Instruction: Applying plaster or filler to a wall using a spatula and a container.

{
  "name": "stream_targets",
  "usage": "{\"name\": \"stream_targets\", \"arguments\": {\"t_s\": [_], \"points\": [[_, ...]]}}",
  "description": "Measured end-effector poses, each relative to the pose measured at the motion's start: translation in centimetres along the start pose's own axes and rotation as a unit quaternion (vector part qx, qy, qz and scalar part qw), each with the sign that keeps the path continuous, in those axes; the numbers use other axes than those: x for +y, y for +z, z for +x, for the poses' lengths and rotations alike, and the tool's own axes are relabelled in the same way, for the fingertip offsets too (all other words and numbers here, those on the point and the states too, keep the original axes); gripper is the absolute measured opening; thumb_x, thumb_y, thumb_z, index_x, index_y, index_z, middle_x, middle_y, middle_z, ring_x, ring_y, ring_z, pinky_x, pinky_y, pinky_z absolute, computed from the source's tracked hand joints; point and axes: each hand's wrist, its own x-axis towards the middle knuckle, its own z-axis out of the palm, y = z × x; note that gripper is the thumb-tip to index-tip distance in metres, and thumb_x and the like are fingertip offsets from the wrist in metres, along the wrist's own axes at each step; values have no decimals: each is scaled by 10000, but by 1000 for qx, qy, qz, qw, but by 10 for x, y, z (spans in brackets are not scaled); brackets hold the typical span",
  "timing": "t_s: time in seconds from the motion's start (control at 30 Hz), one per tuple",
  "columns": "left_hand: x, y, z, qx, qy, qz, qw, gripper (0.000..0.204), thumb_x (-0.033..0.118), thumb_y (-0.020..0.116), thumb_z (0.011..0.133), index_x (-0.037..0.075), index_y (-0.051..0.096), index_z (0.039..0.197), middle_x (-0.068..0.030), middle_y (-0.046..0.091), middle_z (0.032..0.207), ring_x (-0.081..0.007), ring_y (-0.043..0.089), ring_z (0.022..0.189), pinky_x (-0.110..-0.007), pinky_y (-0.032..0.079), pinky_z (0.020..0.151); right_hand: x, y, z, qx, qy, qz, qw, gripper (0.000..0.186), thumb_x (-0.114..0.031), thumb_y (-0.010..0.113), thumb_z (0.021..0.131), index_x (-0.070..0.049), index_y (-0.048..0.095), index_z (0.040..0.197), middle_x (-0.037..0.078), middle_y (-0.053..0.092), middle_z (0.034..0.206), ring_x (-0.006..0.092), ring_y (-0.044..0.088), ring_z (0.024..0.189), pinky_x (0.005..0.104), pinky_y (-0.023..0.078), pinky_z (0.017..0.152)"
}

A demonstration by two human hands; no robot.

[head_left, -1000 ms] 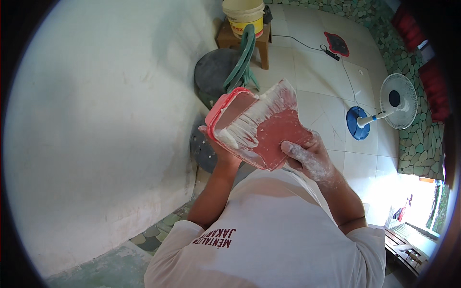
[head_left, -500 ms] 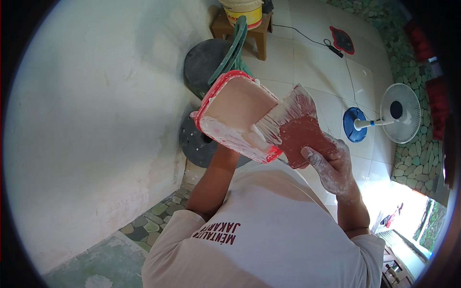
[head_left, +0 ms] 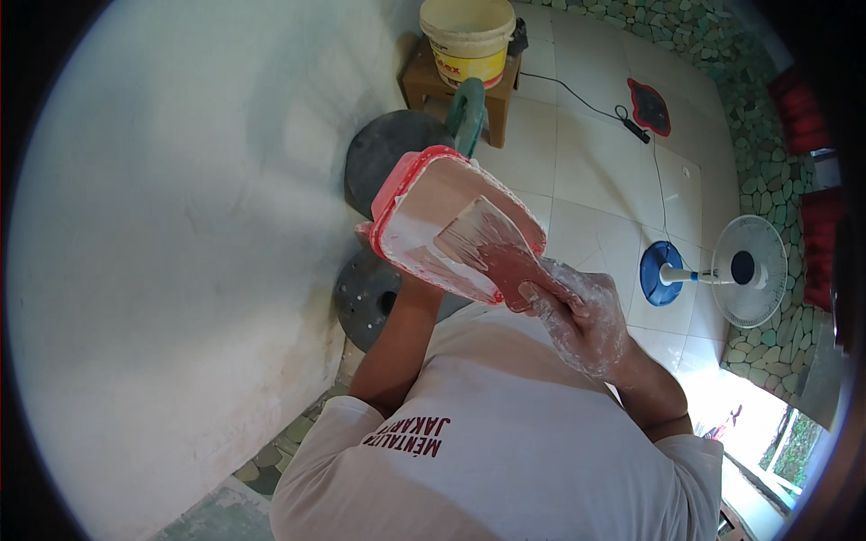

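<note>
My left hand (head_left: 363, 231) supports a red plastic tub (head_left: 393, 191) from beneath and along its left side. Most of that hand is hidden by the tub; only fingertips show past the wall edge. Pale, creamy paste (head_left: 447, 185) coats the inside of the tub, and smears cover its rim. In my right hand (head_left: 586, 316), dusted with white residue, is a dark red flat scraper (head_left: 510, 257), held between thumb and fingers. Its wide blade, streaked with paste, reaches over the tub's opening and into it.
A pale wall (head_left: 198, 225) stands close on my left. Beyond the tub are a dark round drum-like object (head_left: 388, 149), a brown stool (head_left: 428, 77) with a cream bucket (head_left: 469, 54), and a green hose-like loop (head_left: 467, 113). A fan (head_left: 663, 275) and cable occupy the tiled floor right.
My right hand has moved left and turned, carrying the scraper from the tub's right edge to over its inside. The tub has tilted slightly. The view has shifted, so background things sit lower.
</note>
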Motion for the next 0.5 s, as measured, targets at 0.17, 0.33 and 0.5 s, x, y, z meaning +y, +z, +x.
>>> {"name": "stream_targets", "arguments": {"t_s": [0.17, 0.33, 0.5], "points": [[32, 30, 37, 28, 2, -4, 1000, 602, 491, 432, 920, 105, 346, 1374, -146, 442, 1331, -322, 459, 1195, -491, 350, 1028, -10, 9, 60, -40, -56, 20, 997, 283, 40, 533, 866, 39, 558, 1148, 162, 639, 767, 250, 642, 644, 286, 484, 603], [52, 35, 64, 34, 6, -21, 999, 622, 503, 451, 909, 102, 346, 1372, -150, 445, 1326, -330, 468, 1186, -494, 353, 1024, -15, 26, 100, -72, -87, -11, 994, 332, 33, 529, 872, 44, 528, 1203, 175, 636, 803, 258, 646, 662, 286, 488, 615], [52, 44, 95, -7, 11, -31, 999, 652, 541, 441, 890, 107, 353, 1368, -138, 440, 1334, -314, 459, 1196, -480, 345, 1032, -8, 10, 140, -100, -90, -17, 991, 318, 34, 525, 871, 42, 538, 1188, 194, 633, 844, 273, 647, 682, 296, 495, 639]]}}
